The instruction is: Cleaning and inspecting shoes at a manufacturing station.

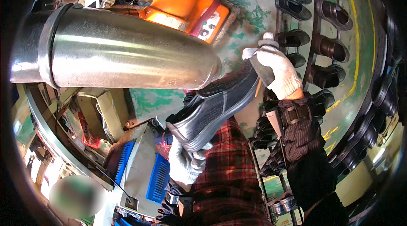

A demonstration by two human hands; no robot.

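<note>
A black slip-on shoe (212, 111) is held up in front of me, its toe pointing away to the upper right and its heel toward me. White-gloved, my left hand (185, 162) is closed around the heel end from below. My right hand (280, 71), also in a white glove, is closed at the toe. Its fingers hold a flat grey piece (263, 71) against the toe; whether this is cloth or something stiffer I cannot tell. A thin orange-brown strip (257, 88) shows just under the toe.
A large rounded metal cylinder (131, 50) juts in from the left, close to the shoe. Behind it stands an orange machine (182, 5). Racks of black and brown shoes (333, 50) line the right side. Blue slatted panels (157, 177) are at lower left.
</note>
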